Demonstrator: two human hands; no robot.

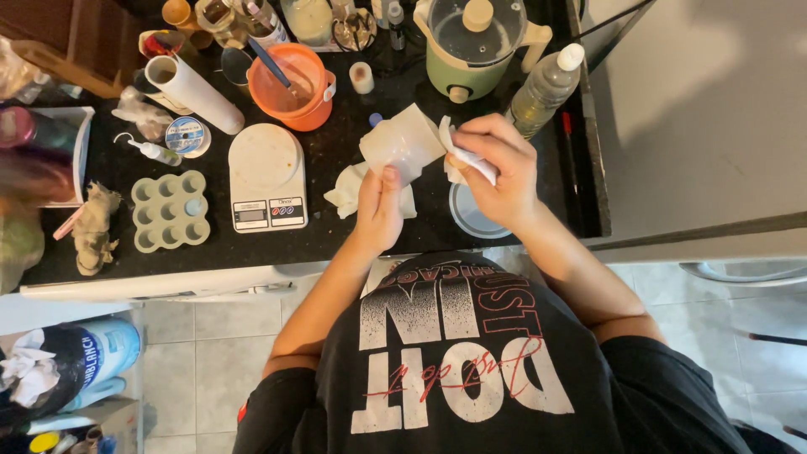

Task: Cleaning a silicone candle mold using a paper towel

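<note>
Two bare hands work together above the near edge of a black stone countertop [353,235]. The left hand [378,202] is closed around the lower end of a translucent white cup-like plastic mould [403,143], thumb pressed against its side, holding it tilted just over the counter. The right hand [496,164] is curled, its fingers pinching a crumpled white paper tissue [462,155] against the mould's right side. A second crumpled white tissue [349,189] lies on the counter just left of the left hand, and a round clear plastic lid [471,219] lies under the right wrist.

To the left stands a white digital kitchen scale [266,176] with a round platform, and further left a pale grey silicone tray with round cavities [170,210]. Near the tray sits a small beige animal figurine [92,231]. Farther back are an orange plastic bowl with a blue-handled tool in it [290,88], a white cardboard tube lying on its side [193,92], a pale green electric pot with a glass lid [475,46], and a clear plastic bottle with a white cap [546,88] at the far right. The person wears a black printed T-shirt [471,361].
</note>
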